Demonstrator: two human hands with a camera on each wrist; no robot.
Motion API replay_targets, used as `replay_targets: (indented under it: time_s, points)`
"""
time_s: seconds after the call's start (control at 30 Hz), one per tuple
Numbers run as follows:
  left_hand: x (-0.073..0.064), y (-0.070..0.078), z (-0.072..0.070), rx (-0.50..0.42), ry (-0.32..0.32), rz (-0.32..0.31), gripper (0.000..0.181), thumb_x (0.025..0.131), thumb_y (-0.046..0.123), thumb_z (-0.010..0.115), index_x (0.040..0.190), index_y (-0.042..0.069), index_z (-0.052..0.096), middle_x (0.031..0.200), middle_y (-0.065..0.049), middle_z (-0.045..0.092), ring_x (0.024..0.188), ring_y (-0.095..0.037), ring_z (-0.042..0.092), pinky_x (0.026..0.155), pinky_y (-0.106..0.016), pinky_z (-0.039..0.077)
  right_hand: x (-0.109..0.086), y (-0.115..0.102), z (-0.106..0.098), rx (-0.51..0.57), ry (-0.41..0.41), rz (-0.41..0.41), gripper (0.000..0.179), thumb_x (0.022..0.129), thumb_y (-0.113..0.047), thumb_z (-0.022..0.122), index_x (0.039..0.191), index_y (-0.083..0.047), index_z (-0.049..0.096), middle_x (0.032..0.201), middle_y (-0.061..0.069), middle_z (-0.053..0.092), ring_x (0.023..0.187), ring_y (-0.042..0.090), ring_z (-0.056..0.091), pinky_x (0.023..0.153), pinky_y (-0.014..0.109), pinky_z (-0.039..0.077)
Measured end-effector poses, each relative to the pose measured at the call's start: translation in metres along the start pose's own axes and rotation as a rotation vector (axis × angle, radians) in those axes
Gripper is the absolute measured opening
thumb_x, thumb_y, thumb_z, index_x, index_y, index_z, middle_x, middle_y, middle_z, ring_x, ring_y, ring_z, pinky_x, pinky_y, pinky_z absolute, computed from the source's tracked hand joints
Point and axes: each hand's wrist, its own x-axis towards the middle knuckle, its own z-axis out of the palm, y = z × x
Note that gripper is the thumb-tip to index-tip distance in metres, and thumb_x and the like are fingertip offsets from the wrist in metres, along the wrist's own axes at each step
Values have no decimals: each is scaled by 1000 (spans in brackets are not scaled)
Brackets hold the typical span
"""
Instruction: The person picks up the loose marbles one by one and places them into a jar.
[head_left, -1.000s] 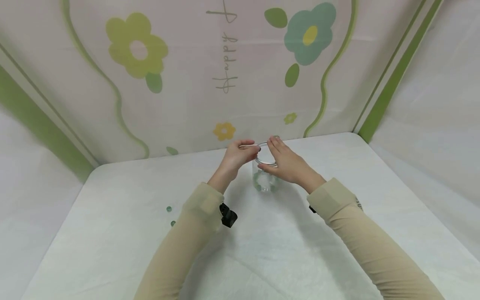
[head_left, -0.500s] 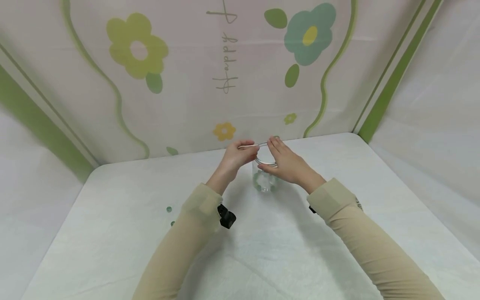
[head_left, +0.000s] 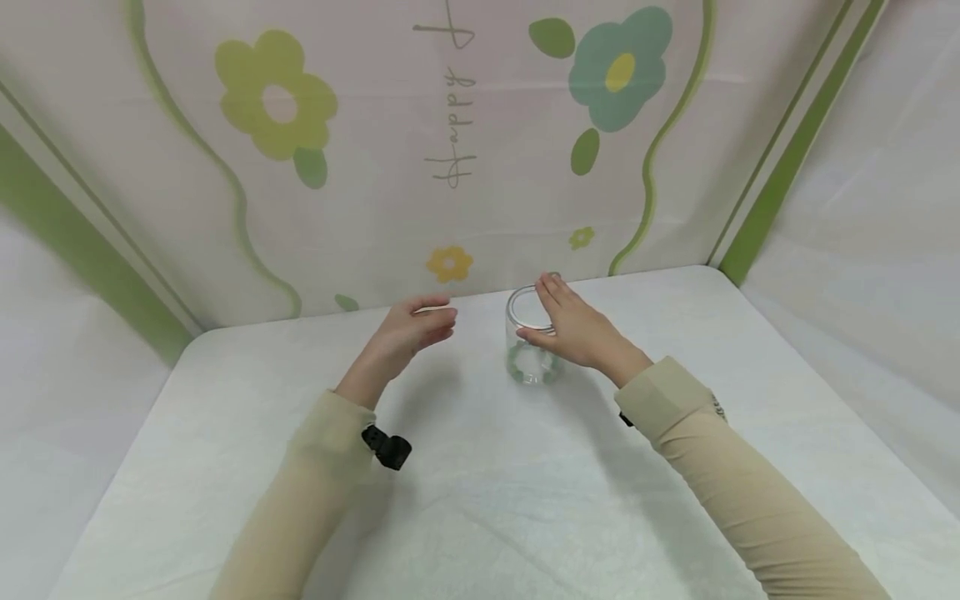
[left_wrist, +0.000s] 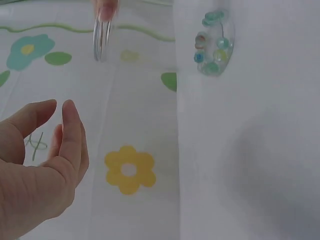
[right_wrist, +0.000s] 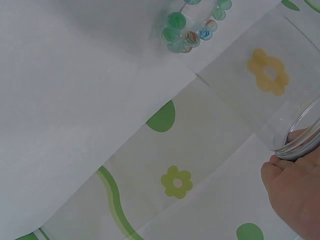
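A clear jar (head_left: 513, 332) with a silvery rim stands upright near the back of the table. Green, blue and reddish marbles (right_wrist: 191, 36) ring its bottom. My right hand (head_left: 581, 332) holds the jar at its rim, thumb on the near side and fingers on the far side. In the right wrist view only part of that hand shows at the rim. My left hand (head_left: 402, 335) hovers to the left of the jar, apart from it, fingers loosely bent with nothing between them. The left wrist view shows a gap between its thumb and fingertips (left_wrist: 71, 117).
The table (head_left: 480, 500) has a white cover. Right behind the jar rises a backdrop (head_left: 375, 233) printed with flowers, and a white side wall (head_left: 862, 250) stands at the right. Small dark cameras are strapped at the wrists.
A small dark thing at my left fingertips, by the jar's mouth, is gone. My left hand has moved left, its sleeve covering two green marbles seen on the table. The right hand stays put.
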Motion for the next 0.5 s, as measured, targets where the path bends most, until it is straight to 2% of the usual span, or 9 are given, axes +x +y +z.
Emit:
replay_targets:
  time_s: [0.13,0.23,0.4,0.5]
  points:
    - [-9,-5,-21,67,-13,-29,53,96,15,57,144,3,36,135,-13,49,105,-9,58,97,-19,51,1,1,0,-1,2,-2,88,95,-55,46,151,4,10,161,19,4,150,33,3,124,47,12]
    - [-15,-11,-35,118,-34,-49,53,97,16,56,144,2,35,138,-16,47,99,-3,60,95,-17,52,0,2,-1,1,-4,4,89,95,-55,46,151,3,9,161,18,4,150,33,2,124,47,12]
    - [-25,-24,-56,183,-54,-56,56,98,20,54,146,2,33,147,-21,41,101,-1,60,101,-20,49,-1,3,-4,5,-3,13,89,95,-55,46,151,3,9,161,18,4,150,32,2,124,47,13]
    - [-32,-34,-70,205,-51,-66,58,98,22,54,147,2,30,148,-21,39,109,-4,60,100,-18,49,-2,2,-5,14,-4,12,89,95,-55,46,151,3,9,161,18,4,150,32,1,124,47,12]
